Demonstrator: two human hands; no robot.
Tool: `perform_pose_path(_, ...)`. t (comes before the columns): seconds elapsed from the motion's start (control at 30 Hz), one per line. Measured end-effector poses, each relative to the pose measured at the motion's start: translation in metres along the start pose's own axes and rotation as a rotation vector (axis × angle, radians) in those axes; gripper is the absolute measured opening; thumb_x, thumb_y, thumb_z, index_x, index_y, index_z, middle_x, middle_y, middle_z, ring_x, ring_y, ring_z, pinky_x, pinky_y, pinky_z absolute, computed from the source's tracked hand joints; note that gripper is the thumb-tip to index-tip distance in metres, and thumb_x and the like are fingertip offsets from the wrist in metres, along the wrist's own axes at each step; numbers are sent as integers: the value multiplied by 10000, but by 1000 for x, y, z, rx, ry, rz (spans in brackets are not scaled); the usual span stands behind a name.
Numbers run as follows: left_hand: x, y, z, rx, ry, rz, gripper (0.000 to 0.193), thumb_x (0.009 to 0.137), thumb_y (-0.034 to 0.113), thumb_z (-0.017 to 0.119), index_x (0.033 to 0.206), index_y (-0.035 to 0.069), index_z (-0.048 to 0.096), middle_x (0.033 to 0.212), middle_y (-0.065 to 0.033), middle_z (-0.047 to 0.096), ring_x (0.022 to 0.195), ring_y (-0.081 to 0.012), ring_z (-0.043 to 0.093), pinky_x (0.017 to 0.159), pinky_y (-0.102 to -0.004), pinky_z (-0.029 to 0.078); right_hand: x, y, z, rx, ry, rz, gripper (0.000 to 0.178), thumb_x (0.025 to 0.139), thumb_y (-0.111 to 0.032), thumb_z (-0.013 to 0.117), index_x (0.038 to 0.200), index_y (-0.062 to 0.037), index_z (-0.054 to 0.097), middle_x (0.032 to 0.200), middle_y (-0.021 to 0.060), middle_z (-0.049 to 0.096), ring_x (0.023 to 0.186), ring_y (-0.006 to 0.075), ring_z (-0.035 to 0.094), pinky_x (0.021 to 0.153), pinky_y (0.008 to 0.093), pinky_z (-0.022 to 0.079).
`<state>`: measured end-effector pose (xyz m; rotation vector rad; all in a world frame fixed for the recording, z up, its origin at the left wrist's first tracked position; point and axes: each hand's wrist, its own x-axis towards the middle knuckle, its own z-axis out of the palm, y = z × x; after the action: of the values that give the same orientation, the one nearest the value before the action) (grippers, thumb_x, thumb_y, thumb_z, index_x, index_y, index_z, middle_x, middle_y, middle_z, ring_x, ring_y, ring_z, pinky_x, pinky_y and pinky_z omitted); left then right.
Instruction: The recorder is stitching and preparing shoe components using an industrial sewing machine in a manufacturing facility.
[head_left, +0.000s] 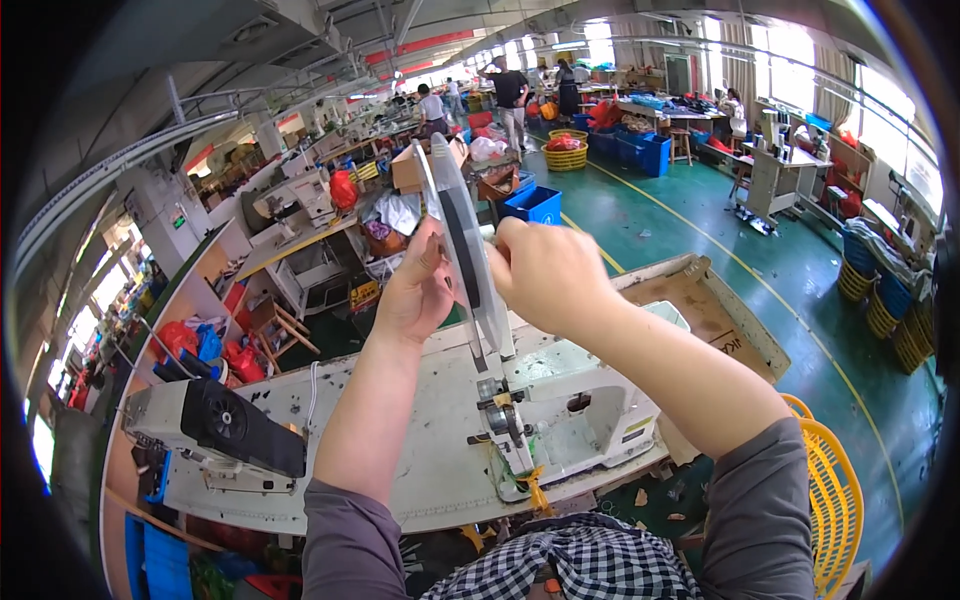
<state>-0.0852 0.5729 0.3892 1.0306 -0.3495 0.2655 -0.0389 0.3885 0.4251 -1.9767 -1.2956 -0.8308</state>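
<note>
A large reel with clear plastic side discs [458, 200] stands upright above the sewing machine [590, 410], with a dark band wound between its discs. My left hand [418, 285] is closed against the reel's left face, its thumb and fingers bent near the middle. On the other side, my right hand [545, 270] is curled closed at the reel's centre, beside a small pale part; its fingertips are hidden, so what they pinch cannot be seen. Below the reel sits the machine's metal head [503, 410], with yellow strips [538, 492] hanging at its base.
The white worktable [400, 470] spreads under my arms, with a black motor-like unit [245, 425] at left. A shallow wooden tray [700, 310] adjoins it at right. A yellow basket [835, 500] stands by my right elbow. Blue bins [535, 205] and several people are farther off.
</note>
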Motion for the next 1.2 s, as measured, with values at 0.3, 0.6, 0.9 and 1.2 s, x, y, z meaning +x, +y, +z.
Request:
perform_pose_path(0.3, 0, -2, -9, -53, 26, -87, 676, 805, 316, 687, 1349, 104, 346, 1102, 22, 550, 1056, -132, 506, 876, -293, 412, 17, -3, -18, -438, -197, -353, 61, 732, -121, 561, 702, -71, 548, 662, 68, 594, 607, 214, 616, 504, 331, 477)
perform_pose_path(0.6, 10, -12, -22, -123, -44, -96, 493, 797, 252, 700, 1208, 96, 477, 1054, -34, 571, 1014, -173, 549, 863, -332, 446, 18, 9, 0, -145, -138, -297, 132, 786, -143, 527, 736, -27, 565, 645, 88, 598, 526, 192, 578, 460, 312, 430)
perform_pose_path(0.9, 9, -10, -21, -114, -72, -70, 478, 795, 296, 702, 1171, 90, 491, 1008, -54, 575, 957, -167, 564, 820, -351, 474, 15, -2, -5, 855, -405, 602, 301, 878, -238, 408, 701, -42, 553, 561, 18, 508, 449, 99, 416, 437, 245, 326)
perform_pose_path(1.2, 9, -11, -26, -114, -160, -138, 416, 842, 342, 623, 1136, 62, 529, 973, -112, 626, 886, -254, 638, 791, -392, 528, 1, -16, 14, 1876, -181, 951, 270, 941, -270, 440, 754, -91, 516, 539, -50, 371, 448, 58, 280, 456, 222, 254)
